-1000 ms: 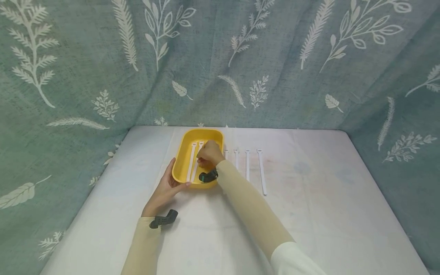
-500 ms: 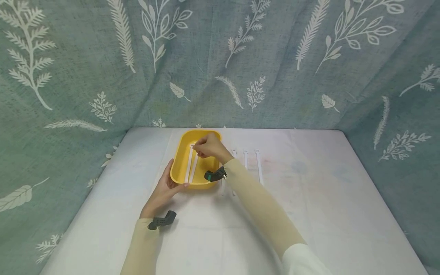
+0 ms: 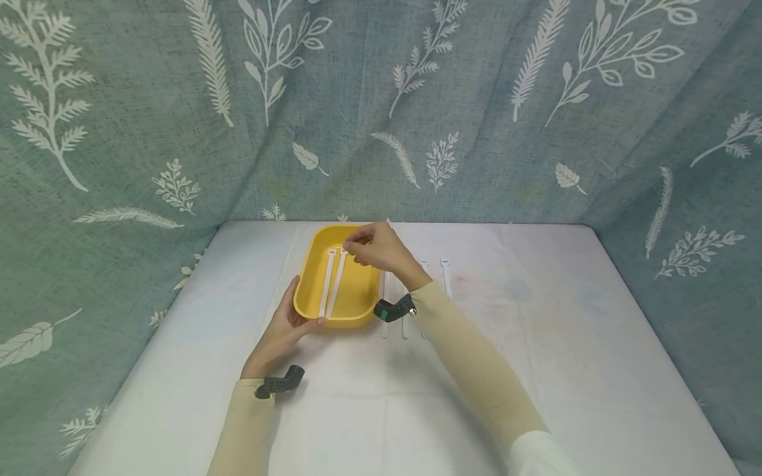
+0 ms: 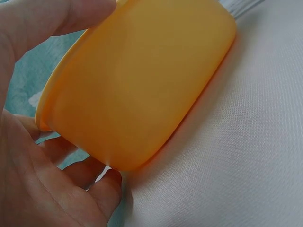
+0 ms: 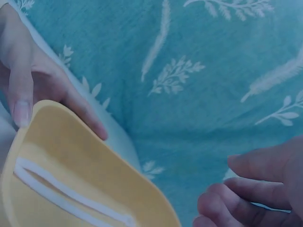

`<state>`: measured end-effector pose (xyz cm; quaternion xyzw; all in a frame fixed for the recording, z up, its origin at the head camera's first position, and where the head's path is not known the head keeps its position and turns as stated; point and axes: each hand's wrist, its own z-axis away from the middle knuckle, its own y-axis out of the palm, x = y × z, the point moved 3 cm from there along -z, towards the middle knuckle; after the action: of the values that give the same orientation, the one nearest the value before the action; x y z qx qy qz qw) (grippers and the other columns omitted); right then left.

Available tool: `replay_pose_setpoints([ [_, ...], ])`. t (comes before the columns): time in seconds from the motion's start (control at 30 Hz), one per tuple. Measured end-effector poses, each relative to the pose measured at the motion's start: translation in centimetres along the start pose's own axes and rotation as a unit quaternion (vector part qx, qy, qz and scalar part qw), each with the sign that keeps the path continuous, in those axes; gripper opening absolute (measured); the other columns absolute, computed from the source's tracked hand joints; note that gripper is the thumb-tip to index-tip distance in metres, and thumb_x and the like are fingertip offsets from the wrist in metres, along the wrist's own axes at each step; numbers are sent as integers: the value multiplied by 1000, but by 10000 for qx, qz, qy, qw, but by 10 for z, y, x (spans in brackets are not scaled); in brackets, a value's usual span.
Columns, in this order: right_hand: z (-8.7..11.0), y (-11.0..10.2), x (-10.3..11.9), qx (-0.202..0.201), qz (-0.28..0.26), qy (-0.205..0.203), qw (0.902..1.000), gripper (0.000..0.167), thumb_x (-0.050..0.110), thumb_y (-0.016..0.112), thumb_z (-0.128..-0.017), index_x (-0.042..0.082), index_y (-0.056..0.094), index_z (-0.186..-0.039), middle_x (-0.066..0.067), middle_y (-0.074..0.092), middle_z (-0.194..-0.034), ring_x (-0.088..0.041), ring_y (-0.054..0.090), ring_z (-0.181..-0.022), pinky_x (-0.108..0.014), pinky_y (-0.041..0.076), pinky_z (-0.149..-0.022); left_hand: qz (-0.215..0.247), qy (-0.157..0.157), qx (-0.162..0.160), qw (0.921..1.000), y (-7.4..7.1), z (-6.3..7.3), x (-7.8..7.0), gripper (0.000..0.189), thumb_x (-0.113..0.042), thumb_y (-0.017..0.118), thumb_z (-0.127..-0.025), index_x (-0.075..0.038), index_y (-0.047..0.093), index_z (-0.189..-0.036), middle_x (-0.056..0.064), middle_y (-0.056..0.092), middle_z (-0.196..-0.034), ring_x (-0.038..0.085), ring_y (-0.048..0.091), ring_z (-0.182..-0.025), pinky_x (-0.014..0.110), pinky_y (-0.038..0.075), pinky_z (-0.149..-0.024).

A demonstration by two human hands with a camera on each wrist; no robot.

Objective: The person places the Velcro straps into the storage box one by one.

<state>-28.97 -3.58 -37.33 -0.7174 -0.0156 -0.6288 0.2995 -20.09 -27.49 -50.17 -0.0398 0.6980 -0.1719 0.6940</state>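
My left hand [image 3: 280,337] grips the near left corner of a yellow tray [image 3: 360,297]. Its thumb lies on the rim and its fingers bend against the side wall, seen closely in the left wrist view on the tray [image 4: 142,85]. Two flat white cable ties [image 3: 326,284] with wider slotted heads lie side by side inside, heads away from me. Above the tray's far right part is my right hand [image 3: 381,248], fingers loosely bent. In the right wrist view no object shows between its thumb and fingers [image 5: 222,201].
Several more white cable ties [image 3: 446,277] lie in a row on the table right of the tray, partly hidden by my right hand and forearm. A white cloth [image 3: 571,344] covers the table. Leaf-patterned green fabric [image 3: 357,119] hangs behind it.
My right hand has risen from inside the tray and moved back to the right, leaving both cable ties there in view. The left hand keeps its grip on the tray.
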Motion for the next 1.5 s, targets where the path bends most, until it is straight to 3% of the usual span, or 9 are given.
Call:
replay_pose_setpoints([
  [0.27, 23, -30, -12, -347, 15, -178, 9992, 27, 21, 69, -100, 2, 75, -118, -18, 76, -107, -28, 73, -82, -47, 68, -82, -41, 28, -51, 10000, 0, 0, 1, 117, -24, 80, -92, -21, -9, -167, 5, 9, -177, 32, 20, -162, 37, 28, -130],
  [0.6, 53, -65, -25, -980, -27, -290, 9948, 24, 20, 68, -100, 3, 75, -114, -18, 76, -104, -38, 73, -89, -32, 67, -75, 24, 91, -9, 10000, 0, -1, -1, 118, -22, 81, -92, -19, -9, -167, 5, 8, -177, 33, 21, -162, 37, 28, -129],
  [0.9, 73, -85, -40, -1617, 36, -288, 9864, 25, 18, 68, -99, 0, 75, -115, -20, 76, -105, -25, 73, -80, -30, 66, -72, -7, -4, -47, 10000, -1, 1, -1, 117, -22, 80, -92, -20, -9, -167, 5, 6, -177, 34, 17, -162, 47, 24, -132],
  [1.03, 79, -93, -50, -1939, 82, -319, 9805, 24, 17, 68, -100, 0, 75, -114, -21, 76, -100, -37, 73, -83, -24, 63, -68, -25, -8, -28, 10000, -1, 1, -2, 117, -22, 80, -92, -20, -10, -167, 5, 6, -177, 34, 18, -162, 46, 24, -132],
  [1.5, 97, -108, -84, -2576, 272, 223, 9656, 25, 18, 68, -100, -3, 74, -112, -22, 75, -100, -30, 73, -80, -17, 60, -64, -60, -76, 3, 10000, 0, -1, -2, 119, -26, 81, -91, -27, -11, -167, 1, 5, -177, 29, 17, -163, 39, 25, -131],
])
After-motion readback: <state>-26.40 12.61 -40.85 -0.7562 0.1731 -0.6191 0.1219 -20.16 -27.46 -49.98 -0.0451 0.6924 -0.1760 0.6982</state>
